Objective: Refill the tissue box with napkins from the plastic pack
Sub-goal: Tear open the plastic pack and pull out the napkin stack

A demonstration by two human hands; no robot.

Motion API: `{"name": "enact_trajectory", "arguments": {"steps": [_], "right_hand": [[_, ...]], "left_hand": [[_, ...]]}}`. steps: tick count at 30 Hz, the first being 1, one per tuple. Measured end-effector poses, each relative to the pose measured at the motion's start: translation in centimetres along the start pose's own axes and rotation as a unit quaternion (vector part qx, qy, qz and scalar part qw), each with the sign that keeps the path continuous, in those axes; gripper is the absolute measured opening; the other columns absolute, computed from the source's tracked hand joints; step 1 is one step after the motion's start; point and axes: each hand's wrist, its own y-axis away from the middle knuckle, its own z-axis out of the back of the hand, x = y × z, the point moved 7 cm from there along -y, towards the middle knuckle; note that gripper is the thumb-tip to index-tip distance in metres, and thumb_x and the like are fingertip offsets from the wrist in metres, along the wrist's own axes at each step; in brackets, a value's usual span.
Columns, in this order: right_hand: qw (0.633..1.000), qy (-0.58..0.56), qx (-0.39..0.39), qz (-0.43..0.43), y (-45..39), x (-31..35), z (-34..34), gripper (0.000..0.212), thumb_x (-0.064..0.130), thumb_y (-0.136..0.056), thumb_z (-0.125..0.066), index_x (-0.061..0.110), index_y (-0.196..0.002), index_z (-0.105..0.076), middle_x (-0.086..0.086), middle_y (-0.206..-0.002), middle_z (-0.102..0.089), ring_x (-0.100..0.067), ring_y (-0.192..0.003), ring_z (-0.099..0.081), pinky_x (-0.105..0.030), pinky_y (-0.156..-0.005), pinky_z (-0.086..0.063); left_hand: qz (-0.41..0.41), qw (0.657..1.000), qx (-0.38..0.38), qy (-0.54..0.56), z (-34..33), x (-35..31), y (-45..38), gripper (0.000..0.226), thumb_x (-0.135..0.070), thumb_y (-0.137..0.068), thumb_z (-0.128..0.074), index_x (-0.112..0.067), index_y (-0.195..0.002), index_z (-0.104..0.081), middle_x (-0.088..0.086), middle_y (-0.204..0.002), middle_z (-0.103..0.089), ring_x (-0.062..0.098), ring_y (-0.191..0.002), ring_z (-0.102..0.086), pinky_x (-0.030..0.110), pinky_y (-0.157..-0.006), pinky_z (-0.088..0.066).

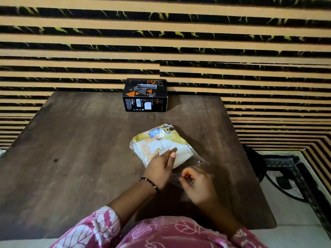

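A black tissue box with orange and grey triangles stands at the far edge of the dark wooden table, its top slot showing. Nearer to me lies a clear plastic pack printed in yellow, with white napkins inside. My left hand rests flat on the pack's near side, fingers spread. My right hand is just right of it, fingers pinched on the pack's clear loose end; it looks blurred.
A wall of tan and black marbled stripes rises right behind the table. To the right of the table stands a black ornate metal frame over a pale floor. My pink patterned sleeves fill the bottom of the view.
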Motion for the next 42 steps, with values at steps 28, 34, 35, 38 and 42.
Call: {"name": "enact_trajectory", "arguments": {"steps": [28,34,35,38,42], "right_hand": [[0.646,-0.600,0.066,-0.467,-1.2,-4.3,-5.7,0.011,0.000,-0.090,-0.051,0.002,-0.094,-0.060,-0.016,-0.088,-0.061,-0.026,-0.081,-0.059,-0.035,-0.083,-0.048],[0.646,-0.626,0.065,-0.431,-2.3,-3.5,-5.7,0.014,0.013,-0.083,-0.066,0.003,-0.092,-0.063,-0.013,-0.085,-0.064,-0.026,-0.084,-0.061,-0.037,-0.083,-0.051],[0.654,-0.617,0.070,-0.432,-2.5,-3.2,-5.7,0.014,0.014,-0.082,-0.066,0.004,-0.092,-0.063,-0.013,-0.085,-0.064,-0.026,-0.083,-0.060,-0.037,-0.082,-0.051],[0.688,-0.568,0.076,-0.445,-2.9,-2.9,-5.7,0.010,0.013,-0.084,-0.064,0.007,-0.090,-0.060,-0.010,-0.085,-0.061,-0.024,-0.079,-0.057,-0.033,-0.073,-0.050],[0.721,-0.520,0.065,-0.453,-3.1,-2.8,-5.7,0.021,0.014,-0.084,-0.066,0.007,-0.103,-0.059,-0.005,-0.088,-0.060,-0.021,-0.083,-0.056,-0.030,-0.071,-0.048]], "left_hand": [[0.114,0.945,0.080,-0.297,3.9,9.0,-4.3,0.065,-0.050,-0.091,-0.039,-0.026,-0.146,-0.017,0.005,-0.156,-0.019,0.027,-0.139,-0.028,0.054,-0.115,-0.014],[0.114,0.939,0.088,-0.312,3.7,8.7,-3.7,0.067,-0.051,-0.092,-0.035,-0.025,-0.147,-0.008,0.004,-0.158,-0.013,0.025,-0.142,-0.020,0.055,-0.116,-0.006],[0.115,0.938,0.090,-0.314,3.7,8.7,-3.7,0.068,-0.052,-0.092,-0.035,-0.025,-0.148,-0.008,0.004,-0.158,-0.012,0.026,-0.142,-0.020,0.055,-0.116,-0.006],[0.115,0.929,0.103,-0.337,3.6,8.6,-3.6,0.069,-0.054,-0.092,-0.032,-0.023,-0.148,-0.004,0.003,-0.158,-0.010,0.025,-0.143,-0.017,0.055,-0.115,-0.003],[0.114,0.924,0.109,-0.349,3.5,8.5,-3.5,0.070,-0.054,-0.092,-0.031,-0.021,-0.148,-0.002,0.004,-0.158,-0.008,0.025,-0.144,-0.014,0.056,-0.116,0.000]]}}
